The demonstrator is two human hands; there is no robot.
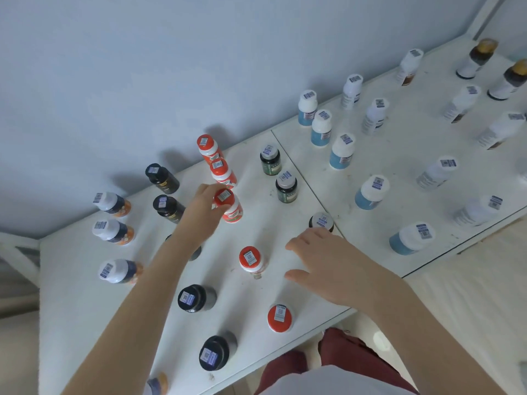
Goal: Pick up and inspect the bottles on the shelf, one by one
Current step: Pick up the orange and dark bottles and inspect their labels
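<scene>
Holding upright red-cap bottle (232,208) w/ left grip (204,202).

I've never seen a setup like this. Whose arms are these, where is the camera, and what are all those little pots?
There is no machine here. These are a person's two bare arms, filmed by a single wide-angle camera worn on the head and looking down. On the white shelf stand many small bottles, each with a barcode sticker on its cap. Some are red-capped, some black-capped, and others are white-capped with blue bodies. The left hand grips one red-capped white bottle. The right hand is open and holds nothing, spread above the shelf near a dark brown bottle.
</scene>
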